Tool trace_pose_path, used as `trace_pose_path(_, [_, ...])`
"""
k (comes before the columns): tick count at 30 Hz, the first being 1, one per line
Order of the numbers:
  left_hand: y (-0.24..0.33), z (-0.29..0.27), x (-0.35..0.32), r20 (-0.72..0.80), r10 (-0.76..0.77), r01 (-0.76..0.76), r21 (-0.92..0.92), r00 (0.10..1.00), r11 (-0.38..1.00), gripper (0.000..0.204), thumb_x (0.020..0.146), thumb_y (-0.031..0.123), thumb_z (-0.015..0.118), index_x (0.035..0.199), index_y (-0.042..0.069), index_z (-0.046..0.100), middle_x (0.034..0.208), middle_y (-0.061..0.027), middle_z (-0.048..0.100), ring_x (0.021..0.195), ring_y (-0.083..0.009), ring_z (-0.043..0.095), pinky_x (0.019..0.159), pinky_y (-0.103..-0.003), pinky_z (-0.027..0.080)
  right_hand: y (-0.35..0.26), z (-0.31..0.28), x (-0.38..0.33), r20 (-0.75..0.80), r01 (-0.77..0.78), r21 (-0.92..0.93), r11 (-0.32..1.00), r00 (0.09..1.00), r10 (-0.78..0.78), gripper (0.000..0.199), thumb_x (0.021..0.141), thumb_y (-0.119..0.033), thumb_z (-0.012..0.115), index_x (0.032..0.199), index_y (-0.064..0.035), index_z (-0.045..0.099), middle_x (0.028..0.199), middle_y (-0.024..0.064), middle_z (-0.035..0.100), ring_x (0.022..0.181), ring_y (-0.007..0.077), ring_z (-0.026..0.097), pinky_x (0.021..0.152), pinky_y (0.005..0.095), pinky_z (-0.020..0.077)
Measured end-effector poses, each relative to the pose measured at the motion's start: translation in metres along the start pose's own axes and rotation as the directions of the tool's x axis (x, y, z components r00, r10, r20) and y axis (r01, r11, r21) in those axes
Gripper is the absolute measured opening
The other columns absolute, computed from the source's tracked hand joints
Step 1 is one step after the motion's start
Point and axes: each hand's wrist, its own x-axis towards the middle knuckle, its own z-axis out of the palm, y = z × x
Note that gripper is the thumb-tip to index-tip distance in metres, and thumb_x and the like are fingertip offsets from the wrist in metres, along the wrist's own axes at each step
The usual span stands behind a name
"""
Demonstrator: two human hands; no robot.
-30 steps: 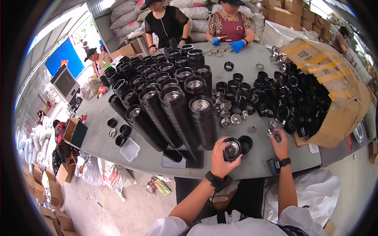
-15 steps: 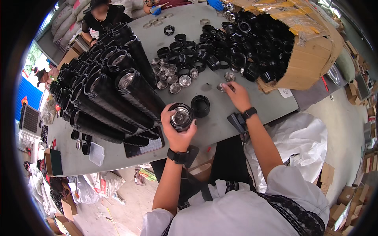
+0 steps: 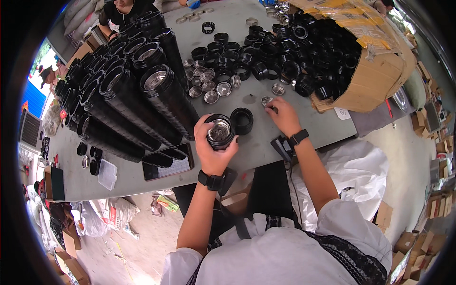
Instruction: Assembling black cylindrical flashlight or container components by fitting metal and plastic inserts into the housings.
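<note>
My left hand (image 3: 214, 156) is wrapped round a black ring-shaped part (image 3: 221, 142), held upright with a perforated silver metal strainer (image 3: 221, 129) seated inside. Touching it on the right, an open black ring (image 3: 242, 121) stands on the table. My right hand (image 3: 285, 118) pinches the edge of a small silver metal cup (image 3: 267, 101) at the tabletop; its fingertips partly cover the rim. Another silver cup (image 3: 278, 89) lies just beyond. Several more silver cups (image 3: 223, 89) are grouped farther off, beside many black rings (image 3: 266, 52).
Tall black cylinders (image 3: 128, 97) stand in a dense cluster at left, some with metal inserts. A phone (image 3: 168, 162) and a clear plastic box (image 3: 108, 174) lie near the front edge. A cardboard box (image 3: 380, 76) opens at right. Another person (image 3: 128, 14) is at the far left.
The view has shifted slightly. Both hands keep nearly the same places, the left on the black ring-shaped part, the right at the small silver cup.
</note>
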Motion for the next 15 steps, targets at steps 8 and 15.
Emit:
trace_pose_path(8, [0.003,-0.007,0.009,-0.012,-0.006,0.006,0.046,1.0,0.999,0.064,0.055,0.005,0.076,0.11,0.006,0.043,0.116,-0.0181,0.049,0.104,-0.0319,0.051,0.09,-0.039,0.042,-0.084,-0.008,-0.005,0.251,0.342,-0.07,0.937,0.915,-0.315,0.02,0.079,-0.014,0.06,0.098,-0.0076,0.063,0.098,0.0093,0.061,0.083,0.0299,0.06,0.069,0.0383,0.0486])
trace_pose_path(15, [0.008,-0.006,-0.003,0.049,-0.066,0.067,-0.011,0.997,0.998,0.065,0.055,0.007,0.077,0.11,0.007,0.043,0.116,-0.0194,0.049,0.104,-0.0333,0.052,0.09,-0.04,0.042,-0.1,-0.019,-0.002,0.492,0.368,-0.216,0.904,0.841,-0.225,0.021,0.07,-0.02,0.064,0.088,-0.0089,0.062,0.083,0.007,0.061,0.07,0.029,0.062,0.057,0.0405,0.0489])
